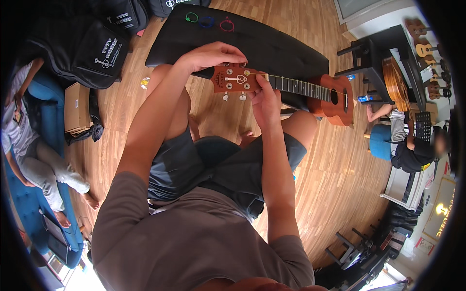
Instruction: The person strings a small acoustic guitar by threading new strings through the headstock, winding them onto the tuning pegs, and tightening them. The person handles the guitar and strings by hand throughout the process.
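Observation:
A reddish-brown ukulele (320,99) lies across in front of me, its headstock (226,77) to the left and its body to the right. My left hand (211,56) reaches over the headstock's far edge, with thumb and fingers closed at a tuning peg (243,64). My right hand (267,102) is wrapped round the neck (293,86) just beside the headstock, the thumb on the front near the nut. Two silvery pegs stick out on the near side. At least one string runs along the fretboard; how many cannot be made out.
A black padded bench (272,43) stands ahead, bearing green (192,17), blue (207,22) and pink (226,24) string coils. Black bags (82,53) and a cardboard box (77,106) are left, near a person on a blue sofa (48,97). Another person with a guitar (395,82) sits right.

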Demonstrator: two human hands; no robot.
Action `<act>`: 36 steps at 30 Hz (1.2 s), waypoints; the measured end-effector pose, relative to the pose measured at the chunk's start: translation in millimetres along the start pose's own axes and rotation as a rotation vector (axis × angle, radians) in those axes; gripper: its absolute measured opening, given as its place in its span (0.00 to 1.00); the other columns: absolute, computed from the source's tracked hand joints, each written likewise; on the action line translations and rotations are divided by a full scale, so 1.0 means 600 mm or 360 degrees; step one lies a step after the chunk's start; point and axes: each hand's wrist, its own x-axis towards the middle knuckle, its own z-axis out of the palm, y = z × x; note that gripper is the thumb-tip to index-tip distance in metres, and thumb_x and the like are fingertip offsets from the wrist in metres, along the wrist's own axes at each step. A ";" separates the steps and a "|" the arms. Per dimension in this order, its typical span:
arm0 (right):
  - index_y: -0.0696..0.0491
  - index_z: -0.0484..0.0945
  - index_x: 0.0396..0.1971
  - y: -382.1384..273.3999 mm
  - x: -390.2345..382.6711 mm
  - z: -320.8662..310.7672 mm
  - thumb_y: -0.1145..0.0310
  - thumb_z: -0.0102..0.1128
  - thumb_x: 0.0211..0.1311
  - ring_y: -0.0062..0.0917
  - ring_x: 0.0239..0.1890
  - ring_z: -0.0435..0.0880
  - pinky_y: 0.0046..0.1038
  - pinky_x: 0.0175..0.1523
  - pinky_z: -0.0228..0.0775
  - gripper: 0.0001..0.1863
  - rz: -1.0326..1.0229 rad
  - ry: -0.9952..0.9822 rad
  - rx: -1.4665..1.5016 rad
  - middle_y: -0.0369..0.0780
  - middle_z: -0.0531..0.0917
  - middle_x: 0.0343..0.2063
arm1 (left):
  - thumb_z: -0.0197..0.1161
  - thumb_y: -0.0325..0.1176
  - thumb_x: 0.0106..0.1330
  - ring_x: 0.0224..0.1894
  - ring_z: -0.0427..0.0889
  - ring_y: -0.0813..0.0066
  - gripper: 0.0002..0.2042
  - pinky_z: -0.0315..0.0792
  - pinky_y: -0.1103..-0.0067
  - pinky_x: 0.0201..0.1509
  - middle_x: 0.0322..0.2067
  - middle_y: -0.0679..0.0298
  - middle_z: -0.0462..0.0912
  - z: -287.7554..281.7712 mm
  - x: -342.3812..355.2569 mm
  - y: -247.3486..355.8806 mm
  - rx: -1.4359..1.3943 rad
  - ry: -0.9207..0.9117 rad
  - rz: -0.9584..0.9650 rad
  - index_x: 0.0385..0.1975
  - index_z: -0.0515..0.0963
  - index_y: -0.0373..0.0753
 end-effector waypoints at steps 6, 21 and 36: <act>0.63 0.78 0.48 -0.002 0.001 -0.006 0.72 0.59 0.69 0.26 0.46 0.86 0.31 0.51 0.80 0.13 0.0046 -0.0025 -0.0036 0.44 0.85 0.45 | 0.66 0.46 0.69 0.46 0.80 0.83 0.18 0.73 0.82 0.51 0.41 0.68 0.85 0.003 0.006 0.001 0.0209 0.0017 -0.0001 0.49 0.83 0.39; 0.64 0.78 0.46 0.005 0.008 -0.013 0.74 0.57 0.70 0.27 0.47 0.86 0.31 0.55 0.78 0.11 0.0082 0.0032 -0.0042 0.44 0.85 0.45 | 0.66 0.45 0.68 0.39 0.79 0.85 0.15 0.72 0.83 0.42 0.34 0.70 0.82 0.015 0.009 0.005 0.0300 0.0093 0.0020 0.44 0.82 0.40; 0.54 0.77 0.42 -0.001 0.002 -0.002 0.70 0.59 0.70 0.23 0.49 0.83 0.31 0.57 0.74 0.06 0.0047 0.0023 0.0082 0.37 0.83 0.42 | 0.57 0.40 0.74 0.49 0.80 0.79 0.15 0.73 0.79 0.56 0.45 0.65 0.83 -0.005 0.011 -0.008 -0.0516 -0.0253 0.0008 0.50 0.82 0.35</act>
